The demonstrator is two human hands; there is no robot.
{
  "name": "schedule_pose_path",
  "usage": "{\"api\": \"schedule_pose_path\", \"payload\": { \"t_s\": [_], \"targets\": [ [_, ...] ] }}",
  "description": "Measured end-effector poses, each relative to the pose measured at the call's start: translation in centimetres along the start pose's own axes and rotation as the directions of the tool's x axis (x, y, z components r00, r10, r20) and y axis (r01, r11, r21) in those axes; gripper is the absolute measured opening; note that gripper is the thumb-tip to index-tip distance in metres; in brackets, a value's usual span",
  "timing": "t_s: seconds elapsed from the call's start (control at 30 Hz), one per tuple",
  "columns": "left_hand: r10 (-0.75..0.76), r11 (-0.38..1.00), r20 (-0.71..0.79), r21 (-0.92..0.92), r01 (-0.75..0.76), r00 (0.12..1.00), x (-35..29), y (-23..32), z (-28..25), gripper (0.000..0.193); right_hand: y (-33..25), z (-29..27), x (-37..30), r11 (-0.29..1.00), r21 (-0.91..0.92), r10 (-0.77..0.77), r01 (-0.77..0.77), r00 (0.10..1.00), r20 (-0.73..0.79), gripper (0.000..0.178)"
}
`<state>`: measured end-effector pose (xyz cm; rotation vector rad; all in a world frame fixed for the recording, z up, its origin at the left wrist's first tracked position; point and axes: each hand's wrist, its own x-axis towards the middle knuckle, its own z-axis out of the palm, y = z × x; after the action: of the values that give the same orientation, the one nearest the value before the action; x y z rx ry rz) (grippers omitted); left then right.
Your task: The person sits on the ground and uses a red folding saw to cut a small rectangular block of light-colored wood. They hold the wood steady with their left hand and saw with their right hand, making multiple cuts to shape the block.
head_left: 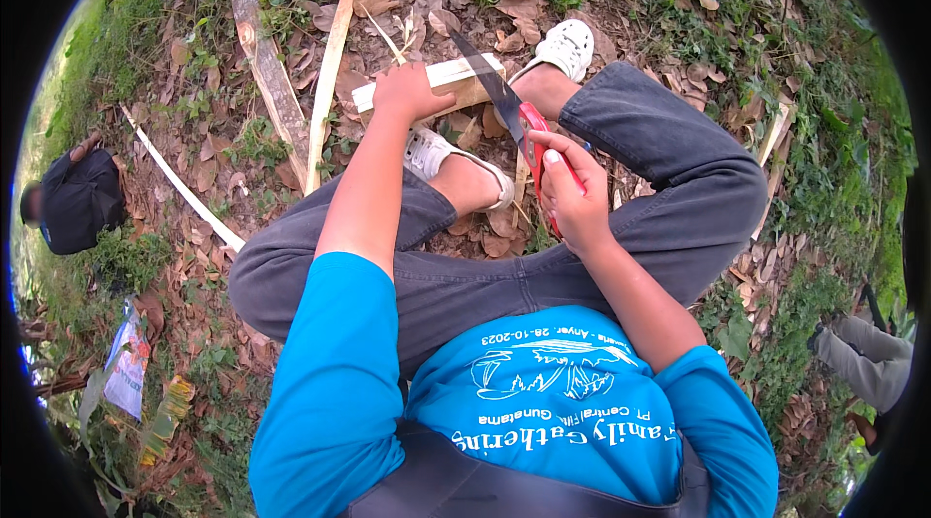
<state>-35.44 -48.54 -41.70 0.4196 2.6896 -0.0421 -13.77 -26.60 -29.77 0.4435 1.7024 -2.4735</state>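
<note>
My left hand (405, 91) is closed over the left part of a short, pale wooden block (473, 86) lying across the ground between my feet. In my right hand (574, 190), fingers wrap the red handle of a hand saw (502, 97). Its dark blade slants up and to the left, crossing the block near its right end. Whether the teeth bite into the wood cannot be made out. A thin, light sliver of wood (388, 37) sticks up just beyond my left fingers.
A weathered plank (264, 67) and a pale wood strip (332, 81) lie left of the block. A long thin strip (182, 177) is farther left. White shoes (567, 48) flank the block. Other people (82, 196) are at both sides. A plastic bag (127, 368) lies lower left.
</note>
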Motion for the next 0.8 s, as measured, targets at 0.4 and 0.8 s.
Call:
{"api": "schedule_pose_path", "payload": {
  "t_s": [0.4,0.8],
  "targets": [
    [-0.033,0.999,-0.029,0.012,0.034,0.999,-0.14,0.66,-0.01,0.087,-0.24,-0.57,0.56,0.996,-0.075,0.042,-0.041,0.999,0.021,0.033],
    [-0.031,0.999,-0.027,0.039,0.032,0.999,0.39,0.67,0.08,0.088,-0.16,-0.21,0.56,0.961,-0.272,-0.044,0.047,0.999,0.019,0.029]
  ]
}}
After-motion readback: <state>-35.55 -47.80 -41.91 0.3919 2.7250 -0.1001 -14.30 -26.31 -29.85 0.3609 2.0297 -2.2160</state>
